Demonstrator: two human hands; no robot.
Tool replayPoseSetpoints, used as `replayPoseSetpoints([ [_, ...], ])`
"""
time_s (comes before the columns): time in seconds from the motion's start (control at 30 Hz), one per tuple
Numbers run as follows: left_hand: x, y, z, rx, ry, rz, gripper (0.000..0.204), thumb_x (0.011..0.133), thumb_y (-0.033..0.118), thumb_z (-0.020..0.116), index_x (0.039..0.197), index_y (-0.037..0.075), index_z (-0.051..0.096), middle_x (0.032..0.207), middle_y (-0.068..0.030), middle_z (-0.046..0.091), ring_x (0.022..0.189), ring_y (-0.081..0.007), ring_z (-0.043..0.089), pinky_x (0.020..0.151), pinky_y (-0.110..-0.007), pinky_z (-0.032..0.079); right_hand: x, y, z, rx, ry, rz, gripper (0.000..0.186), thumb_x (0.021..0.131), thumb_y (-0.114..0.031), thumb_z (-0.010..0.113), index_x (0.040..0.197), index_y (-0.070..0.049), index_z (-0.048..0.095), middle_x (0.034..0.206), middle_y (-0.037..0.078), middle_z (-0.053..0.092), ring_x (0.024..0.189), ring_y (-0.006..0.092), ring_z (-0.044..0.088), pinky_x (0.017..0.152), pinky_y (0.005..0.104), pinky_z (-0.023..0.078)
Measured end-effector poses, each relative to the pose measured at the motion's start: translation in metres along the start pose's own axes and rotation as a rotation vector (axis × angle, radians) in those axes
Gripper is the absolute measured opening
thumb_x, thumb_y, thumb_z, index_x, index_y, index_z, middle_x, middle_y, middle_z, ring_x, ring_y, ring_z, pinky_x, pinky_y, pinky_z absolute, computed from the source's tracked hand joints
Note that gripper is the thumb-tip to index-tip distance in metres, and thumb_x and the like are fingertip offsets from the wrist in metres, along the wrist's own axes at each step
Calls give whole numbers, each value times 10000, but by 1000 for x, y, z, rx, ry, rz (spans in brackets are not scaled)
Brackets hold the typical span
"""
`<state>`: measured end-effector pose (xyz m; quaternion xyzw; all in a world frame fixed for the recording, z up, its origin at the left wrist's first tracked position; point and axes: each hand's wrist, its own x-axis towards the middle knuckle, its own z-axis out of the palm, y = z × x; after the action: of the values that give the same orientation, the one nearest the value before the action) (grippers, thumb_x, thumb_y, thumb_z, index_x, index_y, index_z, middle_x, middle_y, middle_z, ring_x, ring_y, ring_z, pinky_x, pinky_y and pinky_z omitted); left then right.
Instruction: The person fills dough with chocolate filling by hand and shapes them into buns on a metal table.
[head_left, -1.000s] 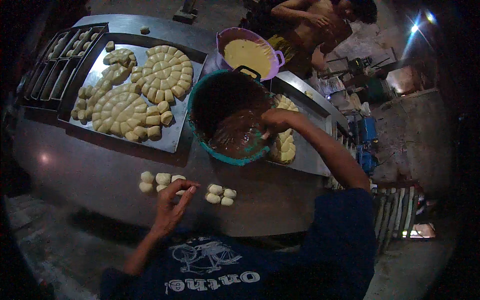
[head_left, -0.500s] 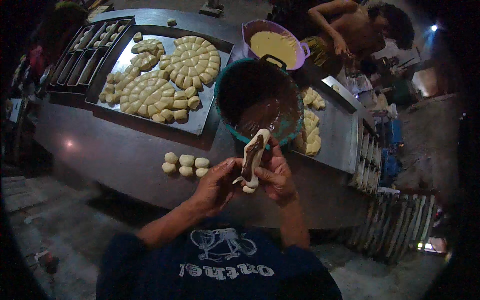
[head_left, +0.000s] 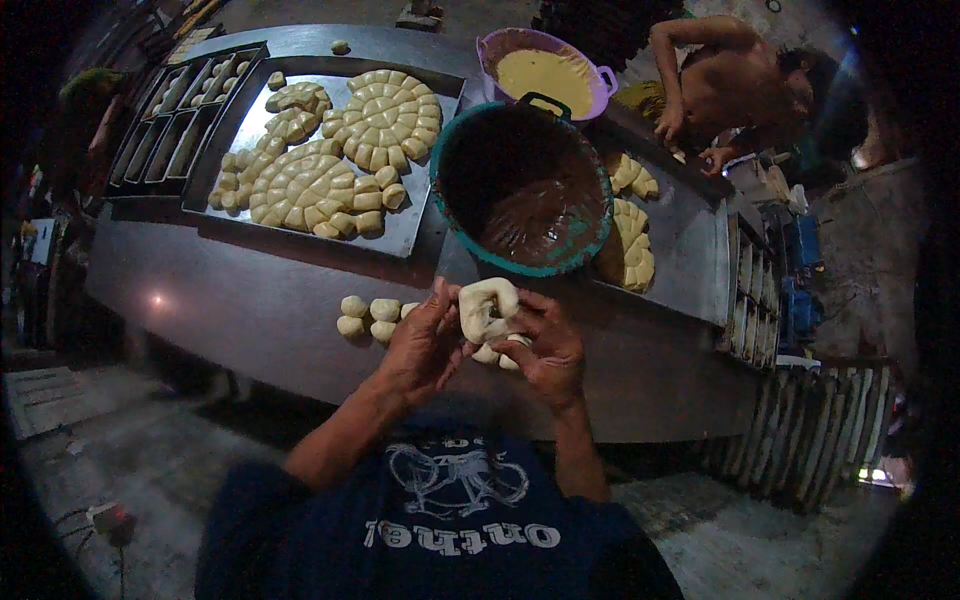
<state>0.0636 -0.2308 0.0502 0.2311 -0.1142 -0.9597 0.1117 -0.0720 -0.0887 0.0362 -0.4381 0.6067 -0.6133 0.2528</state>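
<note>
In front of me, a pale piece of dough (head_left: pixel 478 312) is held up between both hands, its edge curled over into a hook with a dark gap inside. My right hand (head_left: pixel 552 352) grips it from the right, fingers bent around its edge. My left hand (head_left: pixel 412 345) closes on its left side, thumb up and fingers underneath. Just beyond stands a deep green tub (head_left: pixel 548 268) with dark brown filling (head_left: pixel 535 225) smeared inside. Round dough balls (head_left: pixel 384 331) sit on the metal table left of my left hand; others show partly behind the right fingers.
A metal tray (head_left: pixel 400 243) of dough pieces lies left of the tub, with tins (head_left: pixel 180 140) beyond. A purple basin (head_left: pixel 490 50) of yellow mixture stands behind the tub. Another tray (head_left: pixel 690 270) of dough lies right. A co-worker (head_left: pixel 730 75) is at the far right.
The dough, earlier stretched long with brown filling exposed, is now curled over and the brown is mostly hidden. Both hands have turned it. The co-worker's arms have shifted, and my view has moved slightly.
</note>
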Motion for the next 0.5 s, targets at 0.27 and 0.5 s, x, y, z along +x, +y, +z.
replayPoseSetpoints([
  [0.27, -12, -2, -8, 820, 28, 302, 243, 886, 98, 709, 1077, 21, 581, 988, -46, 643, 907, -102, 601, 836, -258, 494, -5, -24, -4, -933, -193, -370, 336, 755, -21, 747, 1085, -68, 702, 1117, 110, 610, 980, 236, 655, 766, 339, 584],
  [0.5, -12, 9, -9, 1027, -247, 115, 235, 949, 205, 637, 1063, -1, 645, 986, -36, 649, 909, -97, 587, 803, -243, 471, 19, -40, -30, -490, -396, 4, 287, 727, -66, 777, 992, -61, 668, 852, 69, 624, 776, 255, 643, 650, 377, 528],
])
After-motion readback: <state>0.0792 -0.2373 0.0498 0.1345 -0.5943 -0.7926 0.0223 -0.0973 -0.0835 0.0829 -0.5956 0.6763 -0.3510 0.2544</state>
